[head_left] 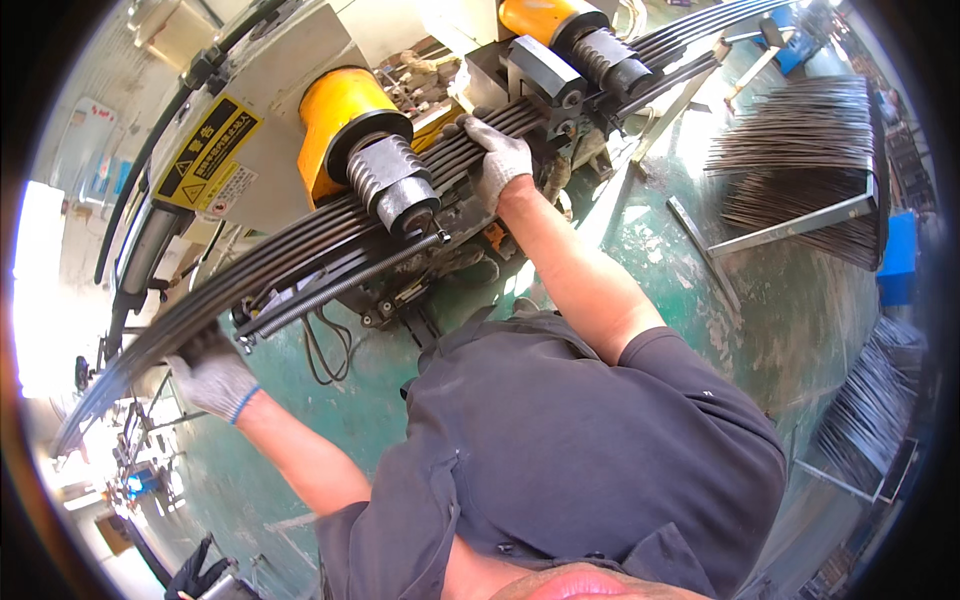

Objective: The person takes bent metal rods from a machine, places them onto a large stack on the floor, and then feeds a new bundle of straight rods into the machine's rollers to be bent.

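A row of several long dark metal rods (300, 235) runs side by side across a machine, from the lower left up to the upper right. My left hand (215, 378), in a pale work glove with darkened fingers, grips the rods from their near side toward the left end. Farther right, my gloved right hand (500, 163) is closed over the rods between two grooved rollers. The nearer grooved roller (392, 180) sits on a yellow housing (345, 105) and rests against the rods; the other grooved roller (612, 62) lies beyond my right hand.
A metal block (545, 72) stands beside the far roller. Below the rods runs a long spring (345, 285), with a looped cable (325, 350) hanging near it. At right, a metal rack (800, 222) holds a stack of thin rods (790, 130); another rod bundle (870, 400) lies lower.
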Motion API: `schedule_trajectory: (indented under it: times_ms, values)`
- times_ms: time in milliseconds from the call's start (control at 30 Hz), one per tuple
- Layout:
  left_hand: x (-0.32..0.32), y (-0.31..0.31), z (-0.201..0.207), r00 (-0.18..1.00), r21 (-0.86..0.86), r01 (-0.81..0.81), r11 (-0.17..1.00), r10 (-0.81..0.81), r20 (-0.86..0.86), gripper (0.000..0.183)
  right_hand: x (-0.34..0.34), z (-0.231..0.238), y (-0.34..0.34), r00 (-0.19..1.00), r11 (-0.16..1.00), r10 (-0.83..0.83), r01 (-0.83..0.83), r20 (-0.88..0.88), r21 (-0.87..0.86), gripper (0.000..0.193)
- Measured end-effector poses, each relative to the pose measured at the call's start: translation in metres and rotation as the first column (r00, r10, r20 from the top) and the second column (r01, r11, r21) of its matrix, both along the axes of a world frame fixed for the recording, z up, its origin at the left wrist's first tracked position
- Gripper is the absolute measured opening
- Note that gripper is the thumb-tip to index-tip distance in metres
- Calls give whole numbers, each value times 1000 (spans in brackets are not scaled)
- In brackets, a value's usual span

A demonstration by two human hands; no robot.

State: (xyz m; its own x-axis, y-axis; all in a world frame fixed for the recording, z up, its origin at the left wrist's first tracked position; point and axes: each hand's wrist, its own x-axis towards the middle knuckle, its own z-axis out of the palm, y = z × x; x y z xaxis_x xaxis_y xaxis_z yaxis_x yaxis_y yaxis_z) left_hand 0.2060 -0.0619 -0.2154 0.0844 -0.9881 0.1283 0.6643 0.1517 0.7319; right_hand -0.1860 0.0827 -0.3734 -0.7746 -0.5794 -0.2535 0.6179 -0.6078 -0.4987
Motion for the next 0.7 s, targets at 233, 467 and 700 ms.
schedule_trajectory:
  times_ms: [233, 467, 700]
  values:
    - [-13, -5, 113, 974, -254, -72, 964, 123, 190, 55, 2, 0, -2, 1000, 1000, 13, -13, -15, -1, 17]
    - [-53, -36, 178, 575, -648, 98, 755, 489, 656, 36, -1, -4, -4, 999, 1000, 23, -23, 36, 0, 15]
    - [-165, 8, 200, 337, -786, 453, 421, 736, 588, 35, -2, -5, -4, 1000, 1000, 20, -20, -1, -11, 18]
